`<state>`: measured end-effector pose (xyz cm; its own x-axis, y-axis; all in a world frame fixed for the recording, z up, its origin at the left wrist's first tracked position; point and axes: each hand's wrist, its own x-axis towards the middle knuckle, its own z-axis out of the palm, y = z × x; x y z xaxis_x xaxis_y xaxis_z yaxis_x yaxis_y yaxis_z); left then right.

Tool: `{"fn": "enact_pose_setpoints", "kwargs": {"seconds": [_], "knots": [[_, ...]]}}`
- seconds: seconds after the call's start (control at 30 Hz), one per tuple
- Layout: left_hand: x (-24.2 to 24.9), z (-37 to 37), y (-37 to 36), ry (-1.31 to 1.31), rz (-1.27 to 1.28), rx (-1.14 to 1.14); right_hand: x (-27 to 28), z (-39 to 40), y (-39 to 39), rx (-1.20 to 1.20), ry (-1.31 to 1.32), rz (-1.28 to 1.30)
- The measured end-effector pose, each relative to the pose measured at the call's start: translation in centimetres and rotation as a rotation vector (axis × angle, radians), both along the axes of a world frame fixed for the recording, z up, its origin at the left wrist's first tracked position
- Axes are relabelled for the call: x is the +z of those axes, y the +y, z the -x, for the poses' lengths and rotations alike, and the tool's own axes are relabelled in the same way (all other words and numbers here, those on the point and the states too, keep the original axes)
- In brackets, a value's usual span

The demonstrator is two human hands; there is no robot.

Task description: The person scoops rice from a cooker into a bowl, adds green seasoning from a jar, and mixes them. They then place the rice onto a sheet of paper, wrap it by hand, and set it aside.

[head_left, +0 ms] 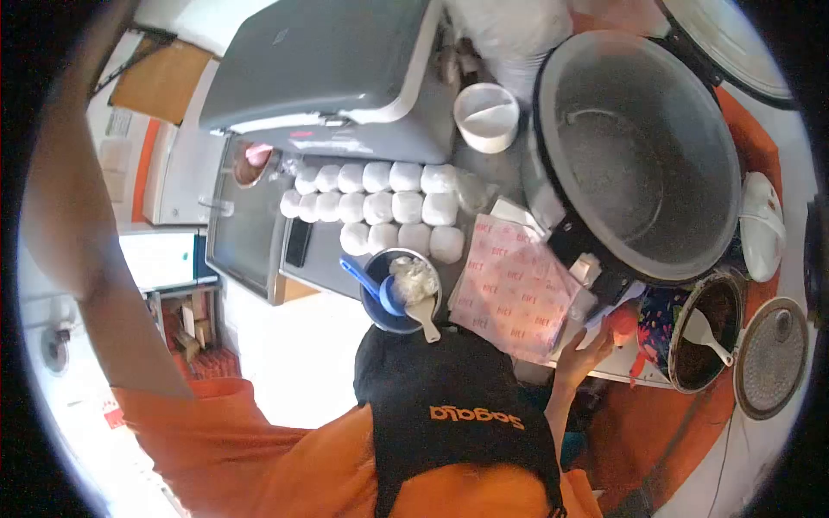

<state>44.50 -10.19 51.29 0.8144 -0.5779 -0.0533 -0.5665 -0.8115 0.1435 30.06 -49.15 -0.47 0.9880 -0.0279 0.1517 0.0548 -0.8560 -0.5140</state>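
My left forearm rises along the left side, and the left hand is out of frame. My right hand [583, 356] is open, fingers apart, at the counter's front edge. It is nearest to the pink printed paper sheets [514, 289] and a reddish object [623, 321]; whether it touches either is unclear. A bowl [371, 312] holding white, lumpy food, a blue scoop [390, 295] and a white spatula [425, 319] stands before my black apron [440, 380]. Behind it, several round white pieces [378, 207] lie in rows.
A large grey pot [639, 155] stands at the right, beside a smaller patterned pot [665, 326] with a white utensil and a round lid [771, 358]. A grey cooler box [319, 69], a white cup [486, 118], a phone [298, 242] and a sink [246, 226] are also around.
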Motion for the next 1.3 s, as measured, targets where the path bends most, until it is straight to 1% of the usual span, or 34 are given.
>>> {"fn": "enact_pose_setpoints", "kwargs": {"seconds": [0.03,0.07,0.13,0.17,0.23,0.27,0.3,0.33,0.37,0.4,0.43,0.53,0.6,0.63,0.67,0.7,0.73,0.77,0.8,0.87,0.9,0.93,0.97,1.0,1.03,1.1,1.13,1.23,1.27,1.3], "knots": [[-1.2,4.0,0.5,0.021,-0.067,-0.021,0.9,0.6,0.6,0.049,-0.044,-0.048],[-2.6,7.8,1.1,0.043,-0.109,-0.019,1.0,1.0,1.4,0.135,-0.032,-0.142],[-6.6,13.9,3.8,0.103,-0.1,0.099,3.8,1.9,4.7,0.312,0.353,-0.346],[-9.1,16.5,5.7,0.16,-0.021,0.214,4.8,2.4,6.9,0.393,0.545,-0.452],[-17.9,21.2,8.9,0.267,0.368,0.541,5.1,2.9,11.7,0.755,0.733,-0.31],[-24.6,23.2,10.0,0.22,0.511,0.767,6.0,3.3,14.2,0.821,0.674,-0.334],[-30.4,25.3,10.2,0.033,0.467,0.995,7.3,3.9,16.6,0.886,0.618,-0.356],[-36.7,27.7,11.1,-0.07,0.319,1.079,8.1,4.4,18.2,0.946,0.561,-0.377],[-42.6,30.2,11.5,-0.043,0.665,1.261,6.7,4.9,19.3,0.996,0.496,-0.378],[-46.6,32.0,11.0,-0.01,0.825,1.317,4.1,5.8,20.3,1.047,0.433,-0.376],[-47.5,32.3,9.9,0.07,0.861,1.32,2.5,6.2,21.4,1.091,0.367,-0.376],[-46.4,32.6,9.1,0.049,0.995,1.284,7.8,5.4,23.3,1.068,0.383,-0.149],[-45.7,33.5,9.8,0.071,1.118,1.219,12.2,5.6,23.8,0.925,0.251,-0.318],[-44.4,33.9,10.2,0.06,1.065,1.167,13.3,6.3,24.2,0.838,0.184,-0.397],[-42.6,34.3,10.3,0.049,1.016,1.109,13.2,7.5,24.7,0.64,0.215,-0.522],[-40.7,35.1,10.5,0.041,0.974,1.057,12.0,8.5,25.3,0.621,0.235,-0.423],[-39.3,35.8,11.2,0.077,0.888,1.016,9.3,9.2,26.3,0.606,0.253,-0.323],[-39.3,36.3,12.0,0.049,0.89,0.944,6.4,10.0,27.0,0.588,0.268,-0.227],[-39.3,37.0,12.7,0.023,0.892,0.877,4.0,11.5,27.2,0.463,0.367,-0.226],[-40.0,36.2,14.1,-0.025,0.924,0.758,6.2,11.7,27.9,0.388,0.274,-0.256],[-40.3,36.1,14.6,-0.001,0.942,0.692,7.9,13.0,28.2,0.334,0.248,-0.28],[-40.6,36.3,15.2,0.028,0.957,0.624,10.5,13.5,29.1,0.211,0.222,-0.342],[-40.8,35.9,15.8,0.043,0.975,0.584,9.8,14.0,28.9,0.23,0.161,-0.297],[-41.0,35.5,16.2,0.06,0.997,0.536,5.8,14.6,28.2,0.204,0.194,-0.287],[-41.2,35.3,16.3,0.078,1.022,0.493,5.6,14.5,29.4,0.18,0.23,-0.273],[-42.2,34.9,16.5,-0.002,0.897,0.344,7.4,15.3,29.6,0.167,0.109,-0.251],[-42.6,35.0,16.8,-0.037,0.825,0.278,9.3,15.6,30.5,0.162,0.057,-0.247],[-43.7,34.1,15.9,0.105,0.849,0.255,9.8,15.5,30.8,0.133,-0.043,-0.163],[-43.2,33.5,16.1,0.142,0.864,0.243,7.0,15.1,31.1,0.075,0.103,-0.203],[-42.3,33.6,16.3,0.19,0.879,0.241,5.3,16.1,30.2,0.038,0.077,-0.219]]}}
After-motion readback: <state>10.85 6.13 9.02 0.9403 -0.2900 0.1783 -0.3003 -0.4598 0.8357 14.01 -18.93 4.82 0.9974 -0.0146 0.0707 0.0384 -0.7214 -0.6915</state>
